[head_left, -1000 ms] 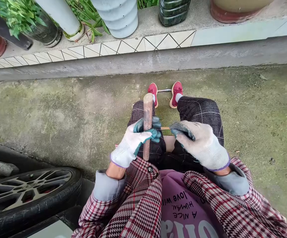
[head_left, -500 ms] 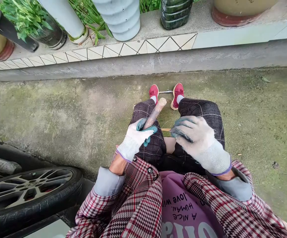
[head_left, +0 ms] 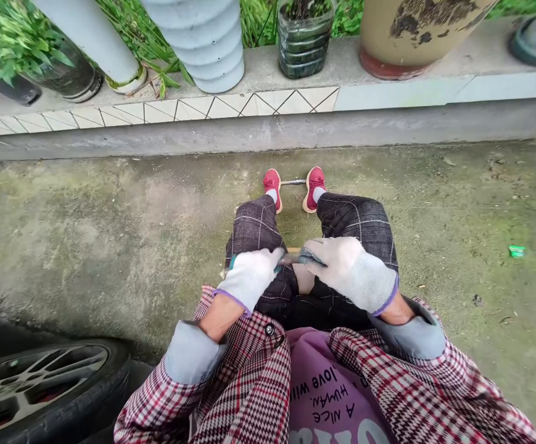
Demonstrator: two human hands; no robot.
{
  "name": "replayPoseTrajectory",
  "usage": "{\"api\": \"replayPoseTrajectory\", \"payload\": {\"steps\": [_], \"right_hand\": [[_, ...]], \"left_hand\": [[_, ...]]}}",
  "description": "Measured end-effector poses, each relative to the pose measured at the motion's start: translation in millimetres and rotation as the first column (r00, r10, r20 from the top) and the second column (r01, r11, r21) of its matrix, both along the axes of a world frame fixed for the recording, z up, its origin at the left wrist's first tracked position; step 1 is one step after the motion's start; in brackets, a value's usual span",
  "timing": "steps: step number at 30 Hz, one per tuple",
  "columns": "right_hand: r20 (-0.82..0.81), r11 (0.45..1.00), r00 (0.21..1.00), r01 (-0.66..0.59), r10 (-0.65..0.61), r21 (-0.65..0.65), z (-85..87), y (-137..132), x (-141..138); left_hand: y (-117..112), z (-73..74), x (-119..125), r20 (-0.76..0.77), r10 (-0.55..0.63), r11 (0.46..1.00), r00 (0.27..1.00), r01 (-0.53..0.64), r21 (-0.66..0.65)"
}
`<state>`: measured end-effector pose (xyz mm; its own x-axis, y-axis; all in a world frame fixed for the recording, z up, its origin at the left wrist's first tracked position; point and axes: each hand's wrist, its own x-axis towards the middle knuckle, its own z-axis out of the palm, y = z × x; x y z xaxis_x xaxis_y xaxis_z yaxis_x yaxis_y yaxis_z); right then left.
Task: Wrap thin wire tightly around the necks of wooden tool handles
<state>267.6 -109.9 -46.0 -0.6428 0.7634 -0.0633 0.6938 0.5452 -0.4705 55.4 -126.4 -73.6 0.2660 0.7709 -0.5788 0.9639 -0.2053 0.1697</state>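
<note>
Stick (head_left: 290, 259) swung level, blurred between hands (head_left: 251, 272)

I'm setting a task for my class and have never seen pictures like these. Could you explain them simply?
There is no machine: these are a person's own gloved hands, seen from one camera worn on the head, looking forward and down. The left hand grips a brownish stick, blurred here. The right hand is close by; beside its fingertips shows a yellowish strip, though whether it is gripped is unclear. On the concrete ground, a thin bar lies between the red shoes. Containers line the ledge ahead; a wheel shows lower left.
</note>
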Motion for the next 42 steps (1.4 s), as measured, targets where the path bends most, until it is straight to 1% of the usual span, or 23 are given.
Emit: {"api": "replayPoseTrajectory", "payload": {"steps": [3, 4, 6, 8, 9, 11, 12, 13, 14, 16, 18, 20, 22, 23, 25, 27, 29, 32, 34, 36, 37, 39, 42], "right_hand": [[-0.096, 0.999, 0.995, 0.01, -0.014, -0.05, -7.7, 18, 9], [-0.157, 0.995, 0.987, 0.022, -0.037, -0.093, -12.9, 24, 10], [-0.252, 0.981, 0.963, 0.049, -0.096, -0.186, -25.7, 31, 11], [-0.278, 0.971, 0.951, 0.069, -0.133, -0.227, -38.4, 32, 7], [-0.287, 0.967, 0.947, 0.073, -0.145, -0.245, -43.8, 29, 3], [-0.343, 0.937, 0.921, 0.061, -0.186, -0.344, -51.4, 17, -6], [-0.372, 0.911, 0.907, 0.032, -0.2, -0.411, -53.2, 10, -11], [-0.384, 0.893, 0.902, 0.004, -0.198, -0.449, -53.5, 3, -15], [-0.384, 0.888, 0.903, -0.008, -0.191, -0.46, -52.4, -4, -18], [-0.367, 0.893, 0.916, -0.021, -0.163, -0.449, -46.1, -13, -21], [-0.363, 0.906, 0.922, -0.038, -0.13, -0.421, -35.9, -16, -18], [-0.371, 0.919, 0.92, -0.035, -0.124, -0.392, -25.1, -11, -9], [-0.379, 0.934, 0.913, 0.005, -0.149, -0.357, -17.7, -2, 1], [-0.38, 0.937, 0.908, 0.038, -0.177, -0.347, -16.7, 5, 6], [-0.382, 0.928, 0.89, 0.11, -0.251, -0.355, -22.4, 19, 13], [-0.38, 0.902, 0.859, 0.188, -0.343, -0.39, -38.2, 31, 15], [-0.367, 0.881, 0.846, 0.219, -0.385, -0.419, -59.2, 36, 12], [-0.37, 0.879, 0.872, 0.127, -0.32, -0.46, -81.8, 24, 0], [-0.387, 0.883, 0.888, 0.044, -0.249, -0.467, -81.4, 7, -11], [-0.338, 0.888, 0.928, -0.018, -0.156, -0.46, -68.7, -11, -20], [-0.304, 0.905, 0.947, -0.034, -0.107, -0.423, -59.5, -18, -24], [-0.247, 0.948, 0.969, -0.067, -0.012, -0.31, -39.6, -25, -26], [-0.206, 0.98, 0.978, -0.077, 0.038, -0.186, -17.6, -19, -21]], "left_hand": [[-7, 7.2, -3, 0.227, -0.071, 0.985, 0.971, 0.104, -0.136], [-10, 11.7, -5, 0.333, -0.049, 0.981, 0.942, 0.109, -0.163], [-12, 21.6, -11, 0.514, 0.072, 0.977, 0.855, 0.042, -0.208], [-10, 28.5, -19, 0.611, 0.267, 0.96, 0.745, -0.15, -0.237], [-8, 29.5, -24, 0.64, 0.361, 0.932, 0.678, -0.277, -0.233], [-3, 25.7, -33, 0.674, 0.499, 0.835, 0.545, -0.511, -0.204], [-1, 21.6, -37, 0.679, 0.536, 0.787, 0.502, -0.589, -0.185], [2, 16.6, -39, 0.67, 0.555, 0.758, 0.493, -0.631, -0.164], [4, 11.5, -41, 0.643, 0.558, 0.759, 0.525, -0.636, -0.14], [7, 2.7, -42, 0.517, 0.531, 0.807, 0.671, -0.586, -0.069], [10, -2.9, -38, 0.306, 0.477, 0.867, 0.824, -0.499, -0.009], [12, -5.9, -30, 0.117, 0.376, 0.926, 0.919, -0.377, -0.015], [10, -6.6, -19, 0.044, 0.211, 0.975, 0.976, -0.207, -0.086], [8, -5.7, -13, 0.052, 0.123, 0.985, 0.991, -0.115, -0.13], [1, -0.8, -2, 0.15, -0.013, 0.98, 0.989, 0.043, -0.196], [-7, 8.1, 2, 0.295, -0.027, 0.964, 0.955, 0.103, -0.246], [-12, 17.9, -1, 0.416, 0.092, 0.964, 0.905, 0.024, -0.266], [-10, 25.7, -21, 0.498, 0.331, 0.943, 0.801, -0.272, -0.191], [-4, 24.3, -37, 0.523, 0.427, 0.891, 0.738, -0.441, -0.106], [2, 20.3, -48, 0.472, 0.488, 0.842, 0.735, -0.539, -0.03], [5, 18.4, -51, 0.406, 0.505, 0.834, 0.761, -0.552, -0.002], [9, 15.8, -47, 0.209, 0.495, 0.859, 0.843, -0.511, 0.028], [8, 14.7, -27, 0.017, 0.307, 0.951, 0.952, -0.306, -0.04]]}}
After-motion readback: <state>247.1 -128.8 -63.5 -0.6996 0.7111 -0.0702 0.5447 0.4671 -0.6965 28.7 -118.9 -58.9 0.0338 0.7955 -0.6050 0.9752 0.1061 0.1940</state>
